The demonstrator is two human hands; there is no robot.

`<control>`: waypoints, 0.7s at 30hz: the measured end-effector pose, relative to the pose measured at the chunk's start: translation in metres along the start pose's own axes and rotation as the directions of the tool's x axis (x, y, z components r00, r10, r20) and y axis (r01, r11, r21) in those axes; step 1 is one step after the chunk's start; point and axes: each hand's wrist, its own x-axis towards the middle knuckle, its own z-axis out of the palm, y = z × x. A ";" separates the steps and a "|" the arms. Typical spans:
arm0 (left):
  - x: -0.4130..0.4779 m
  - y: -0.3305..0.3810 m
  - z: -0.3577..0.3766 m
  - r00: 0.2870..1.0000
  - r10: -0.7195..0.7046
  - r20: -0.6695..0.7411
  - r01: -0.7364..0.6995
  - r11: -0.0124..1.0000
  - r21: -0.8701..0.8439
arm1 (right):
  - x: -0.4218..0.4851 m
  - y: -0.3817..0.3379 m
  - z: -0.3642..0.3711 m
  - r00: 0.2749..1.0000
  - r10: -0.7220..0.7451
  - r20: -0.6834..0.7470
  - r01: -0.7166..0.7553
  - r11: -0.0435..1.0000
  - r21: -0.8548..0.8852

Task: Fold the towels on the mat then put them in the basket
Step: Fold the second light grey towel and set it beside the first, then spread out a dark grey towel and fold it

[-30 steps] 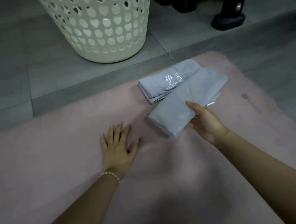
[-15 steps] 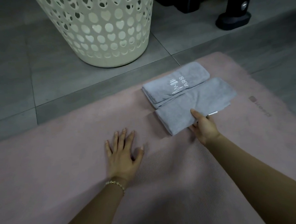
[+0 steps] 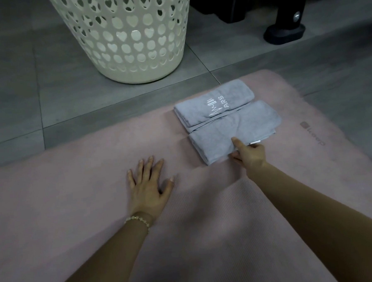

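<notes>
Two folded grey towels lie side by side on the pink mat [image 3: 205, 204] near its far right corner. The far towel [image 3: 213, 105] shows white embroidered lettering. The near towel [image 3: 234, 129] lies flat against it. My right hand [image 3: 249, 155] pinches the near towel's front edge, thumb on top and fingers tucked beneath. My left hand [image 3: 148, 186] rests flat on the mat, fingers spread, to the left of the towels. The cream basket [image 3: 132, 35] with heart-shaped holes stands on the tiled floor beyond the mat; its rim is out of frame.
Grey floor tiles surround the mat. A black stand foot [image 3: 285, 32] and dark equipment sit at the back right. A small logo [image 3: 314, 134] is printed on the mat's right side.
My right hand has carried the near towel from a tilted, raised position down flat beside the lettered towel. My left hand has stayed flat on the mat.
</notes>
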 end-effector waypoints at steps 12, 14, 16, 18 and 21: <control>-0.080 -0.083 -0.123 0.892 -0.062 0.447 0.126 0.985 -0.115 | -0.119 0.023 0.032 0.811 -0.325 0.487 0.585 0.426 -0.690; -0.123 -0.115 -0.159 0.855 -0.136 0.501 0.196 0.978 -0.069 | -0.156 0.038 0.053 0.725 -0.244 0.645 0.689 0.299 -0.661; -0.168 -0.147 -0.188 0.854 -0.232 0.465 0.269 0.963 -0.014 | -0.194 0.055 0.079 0.626 -0.154 0.764 0.778 0.188 -0.600; -0.218 -0.183 -0.206 0.868 -0.351 0.351 0.374 0.927 0.003 | -0.231 0.076 0.104 0.538 -0.066 0.840 0.839 0.137 -0.527; -0.288 -0.230 -0.209 0.810 -0.563 0.165 0.580 0.811 -0.078 | -0.279 0.111 0.134 0.472 0.086 0.878 0.867 0.134 -0.479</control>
